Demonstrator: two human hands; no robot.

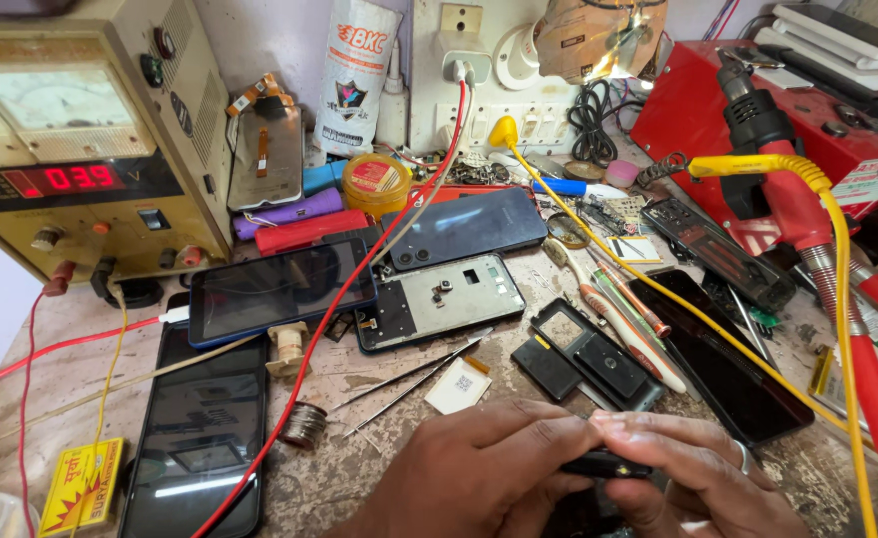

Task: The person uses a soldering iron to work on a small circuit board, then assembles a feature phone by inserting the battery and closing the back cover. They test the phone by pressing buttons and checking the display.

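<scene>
left hand (479, 468): low in the view near the bench's front edge, knuckles up, fingers curled inward and pinching the left end of a small black phone part (606, 464).
right hand (703, 478): mirrors it from the other side, ring on one finger, fingertips (613, 423) closed over the top and right end of the same part. So both hands are together, clamped on that one piece.
small black phone part: held just above the bench between the two hands, mostly hidden by fingers, can't tell exactly what it is.
yellow tub (376, 184): round, lidded, sits at the back by the wall; what's in it doesn't show.
phone frame (440, 300): opened shell lying flat mid-bench with little bits sitting inside it.
black bracket piece (588, 354): just past the hands, next to the toothbrush (613, 309).
tweezers (414, 377): two thin metal ones lying angled just beyond the left hand.
solder spool (304, 423): left of the hands, the red lead (344, 299) runs over it.
dark phone (200, 438): face up at the left front edge.
power supply (80, 139): back left corner.
room: pretty cramped, only a small bare patch of worktop (359, 478) right by the left hand.
</scene>
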